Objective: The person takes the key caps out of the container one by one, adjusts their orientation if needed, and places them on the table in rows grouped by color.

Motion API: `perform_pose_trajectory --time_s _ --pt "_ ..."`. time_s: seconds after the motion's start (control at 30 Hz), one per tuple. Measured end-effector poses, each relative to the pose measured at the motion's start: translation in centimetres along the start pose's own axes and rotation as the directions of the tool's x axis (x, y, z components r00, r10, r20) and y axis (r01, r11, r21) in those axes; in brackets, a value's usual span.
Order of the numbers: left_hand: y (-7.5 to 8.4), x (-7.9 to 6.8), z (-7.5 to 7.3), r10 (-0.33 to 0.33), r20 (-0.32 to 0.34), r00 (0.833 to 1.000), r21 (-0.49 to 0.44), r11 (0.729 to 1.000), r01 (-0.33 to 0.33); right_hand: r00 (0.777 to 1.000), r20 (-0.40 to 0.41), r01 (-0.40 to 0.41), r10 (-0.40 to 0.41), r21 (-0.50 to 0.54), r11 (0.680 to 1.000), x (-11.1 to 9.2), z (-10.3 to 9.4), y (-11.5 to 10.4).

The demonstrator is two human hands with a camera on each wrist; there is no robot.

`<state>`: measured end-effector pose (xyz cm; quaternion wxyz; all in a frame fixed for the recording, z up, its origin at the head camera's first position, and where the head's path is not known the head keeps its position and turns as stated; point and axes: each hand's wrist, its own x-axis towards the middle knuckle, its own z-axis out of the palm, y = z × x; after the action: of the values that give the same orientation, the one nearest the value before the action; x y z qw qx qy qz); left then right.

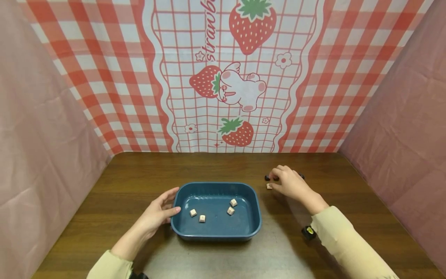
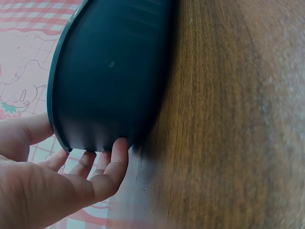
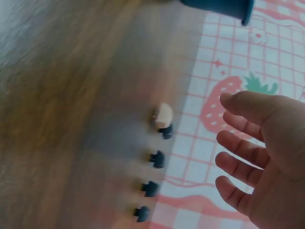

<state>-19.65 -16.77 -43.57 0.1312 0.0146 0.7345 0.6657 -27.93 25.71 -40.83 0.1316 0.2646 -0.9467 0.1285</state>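
Note:
A blue rectangular plastic tub [image 1: 216,237] stands on the table with several white keycaps [image 1: 202,219] lying loose on its floor. My left hand [image 1: 158,213] grips the tub's left end, thumb over the rim and fingers against the outer wall, as the left wrist view also shows. To the right of the tub, my right hand [image 1: 289,184] hovers with loosely bent fingers, its thumb and forefinger near a white keycap [image 1: 269,186] on the table. Several black keycaps [image 3: 157,159] form a row beside that white one; in the head view the hand partly hides them.
The wooden table [image 1: 132,170] runs back to a hanging cloth [image 1: 240,97] printed with strawberries and checks. Plain pink cloth [image 1: 397,116] hangs at both sides. A black wrist camera [image 1: 308,232] sits below the right sleeve.

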Motion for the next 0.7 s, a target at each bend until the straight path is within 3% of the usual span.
perform_pose_trajectory --time_s 0.3,0.7 --pt "0.0 0.0 0.1 -0.003 -0.003 1.000 -0.005 1.000 0.003 0.998 -0.060 0.031 -0.031 -0.008 0.999 0.4 -1.5 -1.9" --pt "0.1 0.1 0.1 -0.011 -0.007 1.000 -0.011 1.000 0.011 0.996 -0.050 0.079 -0.080 -0.011 0.997 0.9 -2.6 -4.9"
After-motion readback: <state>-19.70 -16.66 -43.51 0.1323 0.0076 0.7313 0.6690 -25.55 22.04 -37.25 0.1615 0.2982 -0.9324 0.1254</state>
